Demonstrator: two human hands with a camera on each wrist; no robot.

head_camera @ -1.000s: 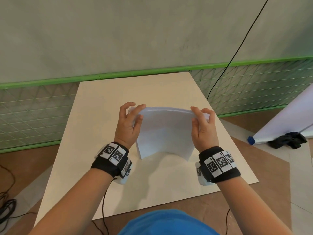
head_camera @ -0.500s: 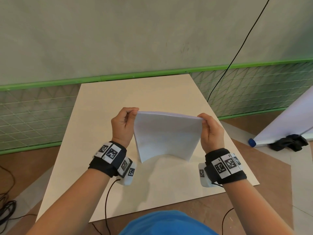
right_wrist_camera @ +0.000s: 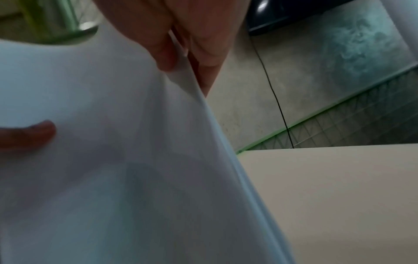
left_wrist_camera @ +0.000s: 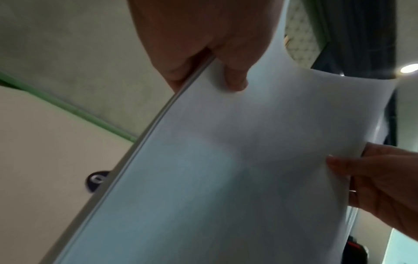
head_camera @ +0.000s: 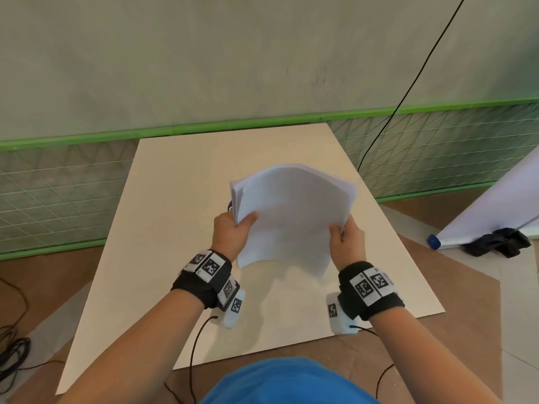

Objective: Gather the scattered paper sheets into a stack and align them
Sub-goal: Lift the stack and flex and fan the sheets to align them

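A stack of white paper sheets [head_camera: 291, 217] is held in the air above the cream board [head_camera: 175, 199], bowed upward in the middle. My left hand [head_camera: 233, 231] pinches the stack's left edge, thumb on top. My right hand [head_camera: 345, 243] pinches the right edge the same way. In the left wrist view the stack [left_wrist_camera: 226, 160] shows several layered edges under my left thumb [left_wrist_camera: 235, 78]. In the right wrist view the paper stack [right_wrist_camera: 101, 160] fills the left side, with my right thumb [right_wrist_camera: 162, 53] on it.
The cream board lies on a brown floor against a grey wall with a green rail [head_camera: 262, 123]. A small dark round object [left_wrist_camera: 96, 180] lies on the board beneath the stack. A rolled white sheet [head_camera: 495, 205] and dark cloth [head_camera: 498, 243] lie at the right. Cables [head_camera: 11, 354] lie at the left.
The stack stood on its lower edge on the board, gripped at the top corners. Now both hands hold it by the side edges, lifted off the board and tilted flatter.
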